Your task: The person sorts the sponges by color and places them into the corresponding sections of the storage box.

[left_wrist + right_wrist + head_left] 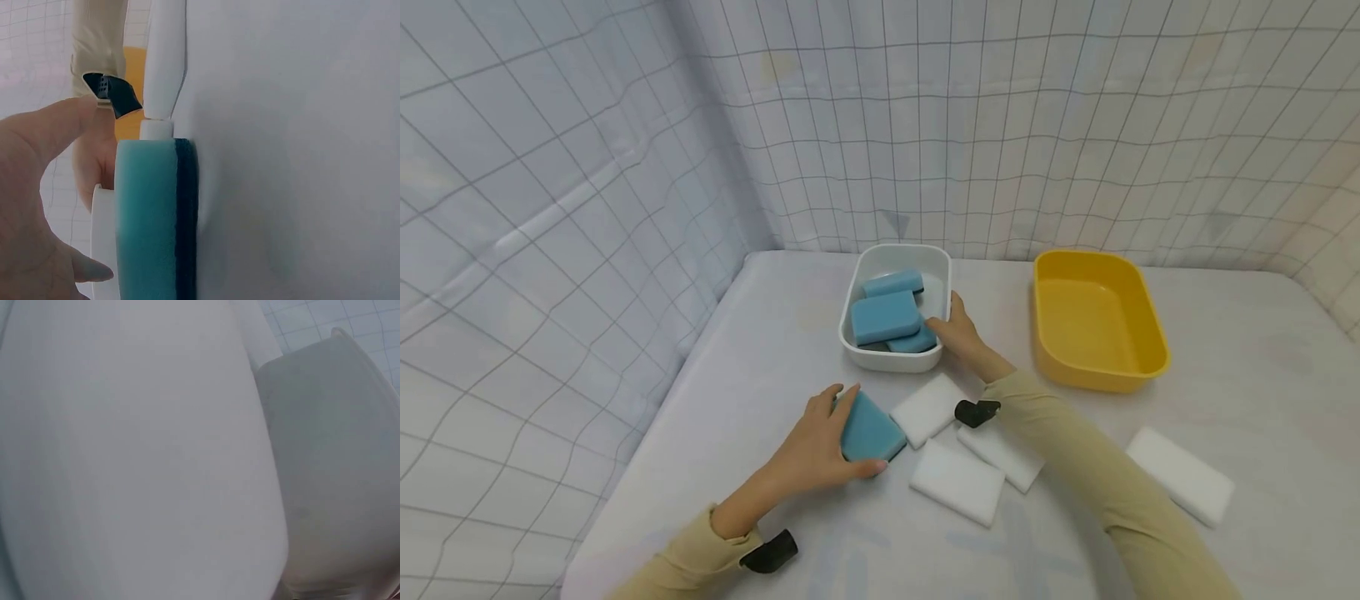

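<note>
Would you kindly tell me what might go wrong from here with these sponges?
The left hand is spread at the loose blue sponge, with a white pad close beside it; a grab might nudge that pad.
In the white tub, an upper sponge lies partly on a lower sponge, so anything added might slide off.
The right hand holds that tub by its side; a tug could shift it.

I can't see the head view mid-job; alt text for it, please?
A person's left grip is spread over a blue sponge on a white table, while the right grip holds the side of a white tub containing more blue sponges. Four white pads lie nearby; a yellow tub stands to the right.
</note>
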Demonstrator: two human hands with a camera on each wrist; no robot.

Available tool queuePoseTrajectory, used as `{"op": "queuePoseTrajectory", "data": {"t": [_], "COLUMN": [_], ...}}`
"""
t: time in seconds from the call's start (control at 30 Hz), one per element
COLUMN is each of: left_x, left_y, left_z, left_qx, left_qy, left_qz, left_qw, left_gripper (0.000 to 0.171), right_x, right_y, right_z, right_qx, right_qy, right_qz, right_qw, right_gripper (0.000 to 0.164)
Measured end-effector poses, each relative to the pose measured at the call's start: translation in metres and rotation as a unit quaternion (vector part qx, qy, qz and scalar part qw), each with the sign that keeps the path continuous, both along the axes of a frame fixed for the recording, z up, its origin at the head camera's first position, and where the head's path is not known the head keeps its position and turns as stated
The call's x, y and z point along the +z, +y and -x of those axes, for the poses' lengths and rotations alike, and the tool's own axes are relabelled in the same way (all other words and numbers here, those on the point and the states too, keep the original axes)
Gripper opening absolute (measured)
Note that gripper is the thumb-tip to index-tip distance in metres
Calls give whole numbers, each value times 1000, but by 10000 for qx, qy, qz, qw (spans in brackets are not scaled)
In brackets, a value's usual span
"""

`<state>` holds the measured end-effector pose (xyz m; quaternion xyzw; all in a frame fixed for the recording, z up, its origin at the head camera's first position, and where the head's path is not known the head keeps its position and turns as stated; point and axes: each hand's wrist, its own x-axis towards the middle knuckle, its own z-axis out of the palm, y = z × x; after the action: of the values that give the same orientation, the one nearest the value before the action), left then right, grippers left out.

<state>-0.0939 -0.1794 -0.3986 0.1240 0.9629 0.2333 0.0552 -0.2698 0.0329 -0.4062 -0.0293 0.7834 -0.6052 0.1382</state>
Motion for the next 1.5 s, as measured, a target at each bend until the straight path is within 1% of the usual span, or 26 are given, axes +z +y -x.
{"op": "queuePoseTrajectory", "data": {"t": [0.07,0.17,0.23,0.43,0.73,0.83,0.97,1.13,1.33,1.5], "left_x": [-1,-3,-4,-7,-14,-14,-11,-3,5,12], "left_y": [3,6,7,9,7,6,6,7,10,10], "left_z": [-3,-7,-9,-12,-13,-13,-13,-11,-5,-3], "left_qx": [45,77,81,104,17,-35,-143,-251,-397,-479], "left_qy": [188,335,393,581,1228,1254,1164,1125,1171,1297], "left_qz": [218,458,527,479,427,369,323,338,409,430], "left_qw": [9996,9984,9978,9971,9915,9914,9926,9928,9915,9895], "left_gripper": [107,109,110,107,98,96,93,93,93,92], "right_x": [0,0,0,2,4,3,3,4,4,3], "right_y": [0,1,2,2,0,0,1,2,2,2], "right_z": [0,0,0,0,-2,-1,-1,-2,0,-1], "right_qx": [9,13,2,-24,-26,-19,-30,-30,-97,-106], "right_qy": [7,31,39,-24,-102,-92,-63,-61,-77,-118], "right_qz": [33,14,-8,-22,-5,-69,-139,-210,-203,-215], "right_qw": [10000,10000,10000,10000,9999,9999,9999,9998,9997,9996], "right_gripper": [74,74,74,74,75,75,74,72,72,71]}}
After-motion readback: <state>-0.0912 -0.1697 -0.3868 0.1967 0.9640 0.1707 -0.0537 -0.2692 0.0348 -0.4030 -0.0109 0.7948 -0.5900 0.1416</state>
